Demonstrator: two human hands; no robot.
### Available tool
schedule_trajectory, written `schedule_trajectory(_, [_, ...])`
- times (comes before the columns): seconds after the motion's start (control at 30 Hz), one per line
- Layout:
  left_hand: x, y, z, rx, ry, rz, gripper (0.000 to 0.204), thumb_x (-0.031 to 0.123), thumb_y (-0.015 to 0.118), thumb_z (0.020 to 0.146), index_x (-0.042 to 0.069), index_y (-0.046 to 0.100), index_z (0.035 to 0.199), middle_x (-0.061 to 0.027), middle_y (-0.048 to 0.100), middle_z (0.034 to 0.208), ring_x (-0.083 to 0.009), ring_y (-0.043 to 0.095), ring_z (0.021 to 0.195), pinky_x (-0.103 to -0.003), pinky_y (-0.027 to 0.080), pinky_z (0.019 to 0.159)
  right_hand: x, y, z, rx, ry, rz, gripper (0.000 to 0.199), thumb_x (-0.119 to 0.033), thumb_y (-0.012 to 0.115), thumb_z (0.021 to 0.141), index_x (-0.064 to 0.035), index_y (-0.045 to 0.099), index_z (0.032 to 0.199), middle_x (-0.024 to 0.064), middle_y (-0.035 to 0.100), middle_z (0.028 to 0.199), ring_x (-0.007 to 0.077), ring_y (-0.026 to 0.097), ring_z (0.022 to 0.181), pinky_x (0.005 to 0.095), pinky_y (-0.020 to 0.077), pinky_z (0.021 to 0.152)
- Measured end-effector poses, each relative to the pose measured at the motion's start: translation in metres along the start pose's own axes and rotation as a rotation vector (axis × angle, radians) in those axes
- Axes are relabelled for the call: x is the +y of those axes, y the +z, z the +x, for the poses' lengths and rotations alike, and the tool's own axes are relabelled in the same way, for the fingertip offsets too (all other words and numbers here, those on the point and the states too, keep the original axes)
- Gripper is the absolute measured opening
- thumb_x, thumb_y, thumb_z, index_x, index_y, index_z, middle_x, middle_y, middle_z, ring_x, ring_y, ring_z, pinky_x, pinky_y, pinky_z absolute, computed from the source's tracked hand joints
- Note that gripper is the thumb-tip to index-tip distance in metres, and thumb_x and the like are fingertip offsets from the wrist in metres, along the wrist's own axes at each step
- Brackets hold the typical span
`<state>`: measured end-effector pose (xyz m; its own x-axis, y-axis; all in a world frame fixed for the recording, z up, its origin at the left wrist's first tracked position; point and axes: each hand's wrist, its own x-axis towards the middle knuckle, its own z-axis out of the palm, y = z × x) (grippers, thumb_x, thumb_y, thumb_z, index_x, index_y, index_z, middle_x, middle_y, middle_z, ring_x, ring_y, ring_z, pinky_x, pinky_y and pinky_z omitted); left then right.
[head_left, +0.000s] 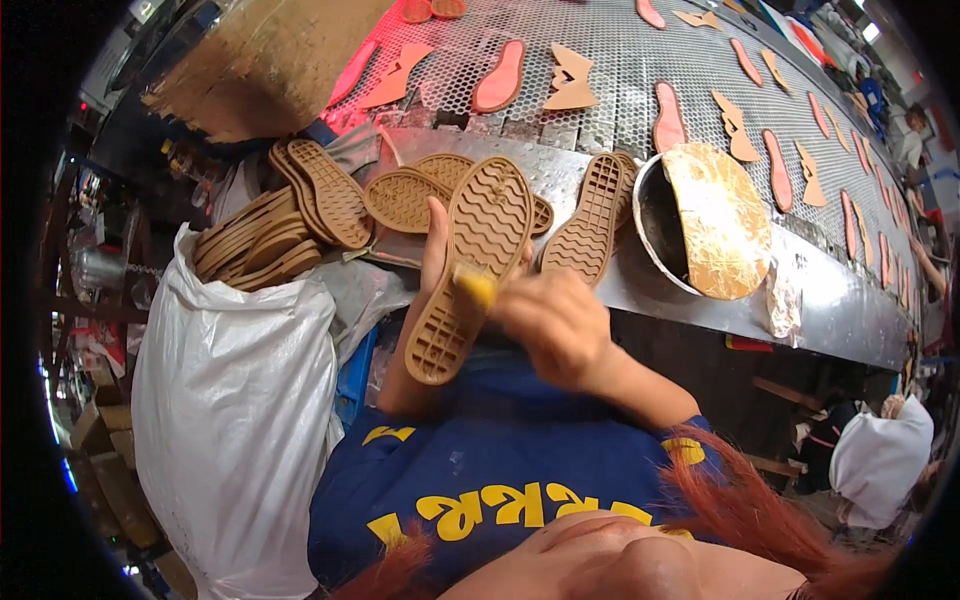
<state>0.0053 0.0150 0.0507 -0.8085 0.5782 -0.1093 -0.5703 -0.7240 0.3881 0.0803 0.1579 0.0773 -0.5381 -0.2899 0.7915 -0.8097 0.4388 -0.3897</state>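
A tan shoe sole (pixel 487 235) is held up in front of my chest, its wavy and grid tread facing up. My left hand (pixel 435 248) is closed around it from behind, thumb along the left edge and most fingers hidden. Against the middle of the tread, my right hand (pixel 555 325) grips a small yellow thing (pixel 477 288); both are smeared by motion, so its kind is unclear. Other soles (pixel 408 202) lie overlapping on the metal ledge just beyond. Another pair of soles (pixel 588 225) rests farther right.
A white sack (pixel 235 400) at left bulges with stacked soles (pixel 255 235). Right of my hands stands a round pot (pixel 655 225), partly covered by a glue-streaked board (pixel 722 222). Beyond the metal ledge (pixel 830 300), a mesh conveyor (pixel 620 60) carries pink insoles (pixel 500 78) and brown cut pieces (pixel 570 80).
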Motion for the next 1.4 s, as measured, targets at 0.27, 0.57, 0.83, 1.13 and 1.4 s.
schedule_trajectory(0.27, [0.002, -0.033, -0.002, -0.145, -0.056, 0.033, 0.077, 0.069, 0.032, 0.088, 0.005, 0.045, 0.128, -0.0212, 0.064, 0.097, -0.0332, 0.067, 0.069, -0.039, 0.056, 0.043, 0.048, -0.004, 0.001, 0.263, 0.31, -0.087, 0.018, 0.01, 0.057, 0.082, -0.0002, 0.063, 0.095, 0.0112, 0.064, 0.082, 0.0224, 0.062, 0.076, 0.0301, 0.0483, 0.065])
schedule_trajectory(0.57, [0.004, -0.054, 0.013, -0.277, 0.005, -0.161, 0.075, 0.067, 0.033, 0.089, 0.004, 0.046, 0.128, -0.0217, 0.064, 0.095, -0.0305, 0.066, 0.066, -0.038, 0.057, 0.049, 0.002, 0.02, -0.018, -0.025, 0.453, 0.48, 0.022, 0.01, 0.06, 0.075, 0.0009, 0.063, 0.096, 0.0115, 0.064, 0.085, 0.0229, 0.061, 0.068, 0.032, 0.0488, 0.066])
schedule_trajectory(0.83, [-0.018, -0.036, 0.029, -0.22, 0.165, 0.166, 0.068, 0.058, 0.03, 0.094, 0.007, 0.031, 0.139, -0.0168, 0.052, 0.125, -0.0316, 0.062, 0.099, -0.042, 0.054, 0.083, 0.065, -0.024, -0.023, 0.752, 0.429, 0.305, 0.018, -0.008, 0.054, 0.094, 0.0035, 0.056, 0.108, 0.0115, 0.062, 0.099, 0.018, 0.061, 0.09, 0.0302, 0.048, 0.084])
schedule_trajectory(1.13, [0.126, 0.032, 0.196, 0.097, 0.616, 0.291, 0.058, 0.031, 0.066, 0.084, 0.006, 0.036, 0.127, -0.0128, 0.048, 0.107, -0.0277, 0.053, 0.089, -0.046, 0.054, 0.078, 0.052, -0.067, -0.015, 0.922, 0.299, 0.347, 0.024, -0.016, 0.054, 0.094, 0.0003, 0.053, 0.111, 0.0148, 0.059, 0.104, 0.0235, 0.061, 0.087, 0.033, 0.0513, 0.077])
schedule_trajectory(1.4, [0.031, -0.054, 0.029, 0.964, 0.665, 2.208, 0.081, 0.037, 0.068, 0.08, -0.001, 0.027, 0.139, -0.0267, 0.036, 0.135, -0.0411, 0.038, 0.124, -0.049, 0.029, 0.105, 0.071, -0.079, -0.064, 0.907, 0.456, 0.226, 0.024, -0.015, 0.054, 0.094, 0.0021, 0.055, 0.11, 0.0125, 0.06, 0.102, 0.0188, 0.06, 0.085, 0.0273, 0.049, 0.075])
